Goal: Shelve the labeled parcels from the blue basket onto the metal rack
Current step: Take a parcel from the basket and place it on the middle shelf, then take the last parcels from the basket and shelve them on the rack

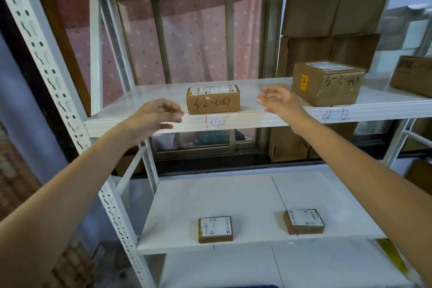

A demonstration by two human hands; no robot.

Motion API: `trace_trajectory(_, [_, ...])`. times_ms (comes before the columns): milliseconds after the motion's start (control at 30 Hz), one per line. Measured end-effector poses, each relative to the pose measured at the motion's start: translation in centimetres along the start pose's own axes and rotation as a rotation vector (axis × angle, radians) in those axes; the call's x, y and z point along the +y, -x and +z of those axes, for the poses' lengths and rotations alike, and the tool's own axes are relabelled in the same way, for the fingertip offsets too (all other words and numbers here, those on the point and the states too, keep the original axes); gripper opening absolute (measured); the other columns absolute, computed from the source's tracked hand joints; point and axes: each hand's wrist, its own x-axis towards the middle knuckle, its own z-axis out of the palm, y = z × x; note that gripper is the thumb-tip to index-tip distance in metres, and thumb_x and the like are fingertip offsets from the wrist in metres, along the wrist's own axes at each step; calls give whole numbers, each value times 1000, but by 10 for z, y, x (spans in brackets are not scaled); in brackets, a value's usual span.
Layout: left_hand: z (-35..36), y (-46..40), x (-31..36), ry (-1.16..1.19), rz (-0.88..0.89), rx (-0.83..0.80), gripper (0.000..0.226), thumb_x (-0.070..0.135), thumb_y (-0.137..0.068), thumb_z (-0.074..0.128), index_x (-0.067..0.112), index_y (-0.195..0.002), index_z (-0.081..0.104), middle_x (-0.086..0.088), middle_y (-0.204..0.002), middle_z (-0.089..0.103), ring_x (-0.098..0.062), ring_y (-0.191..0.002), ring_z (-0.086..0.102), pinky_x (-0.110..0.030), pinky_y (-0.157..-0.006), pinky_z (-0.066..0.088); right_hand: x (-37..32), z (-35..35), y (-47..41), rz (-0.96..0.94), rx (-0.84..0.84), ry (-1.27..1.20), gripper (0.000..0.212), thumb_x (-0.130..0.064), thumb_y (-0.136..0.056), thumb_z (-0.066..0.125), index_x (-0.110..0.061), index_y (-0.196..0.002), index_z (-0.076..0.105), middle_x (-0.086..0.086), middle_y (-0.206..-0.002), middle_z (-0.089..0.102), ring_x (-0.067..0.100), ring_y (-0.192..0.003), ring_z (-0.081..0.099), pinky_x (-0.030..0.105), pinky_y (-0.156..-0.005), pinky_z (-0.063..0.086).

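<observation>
On upper shelf (268, 91) of metal rack (46, 70), near front edge, we see small brown parcel (213, 99) marked "3-2-5187" w/ white label on top. Our left hand (155, 112) hovers just left of it, fingers loosely curled, grip holding nothing, not touching parcel. Our right hand (279, 100) hovers just right of it, fingers relaxed & spread, grip empty too. Bigger parcel (327, 83) sits further right on same shelf, handwritten no. on front, yellow sticker on left face; another box (412, 75) cut off at right edge. Lower shelf (233, 194) carries two flat labeled parcels: one at front-centre (215, 229), one to its right (304, 221), well apart. Sliver of blue (264, 286) shows at bottom edge; cannot tell if it's the basket. Flattened cardboard (332, 30) leans behind rack at right.
</observation>
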Motion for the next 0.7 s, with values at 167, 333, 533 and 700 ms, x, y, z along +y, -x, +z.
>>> trace_trajectory(167, [13, 22, -31, -32, -99, -43, 34, 10, -82, 69, 6, -114, 58, -17, -123, 60, -31, -116, 57, -44, -102, 44, 7, -1, 41, 112, -12, 75, 30, -26, -85, 74, -24, -112, 62, -3, -108, 69, 18, -110, 61, 37, -99, 49])
trace_trajectory(333, [24, 50, -67, 37, -154, -114, 30, 15, -82, 70, 16, -110, 60, -7, -120, 63, -24, -119, 55, -42, -105, 42, 20, 8, 92, 186, -50, 144, 29, -27, -86, 73, -21, -112, 63, -5, -100, 69, 15, -106, 62, 34, -97, 50])
trace_trajectory(533, [53, 75, -124, 22, -238, -123, 27, 20, -86, 68, 19, -111, 60, -7, -126, 60, -22, -120, 55, -44, -107, 41, 57, 25, 149, 314, -142, 224, 31, -31, -87, 71, -23, -116, 62, -9, -99, 71, 10, -102, 63, 38, -100, 50])
trace_trajectory(700, [88, 90, -191, 68, -374, -77, 23, 20, -85, 70, 18, -107, 61, -6, -123, 62, -22, -114, 57, -37, -97, 44, 119, 45, 187, 439, -152, 263, 34, -31, -87, 70, -22, -118, 61, 1, -114, 68, 18, -108, 61, 37, -97, 50])
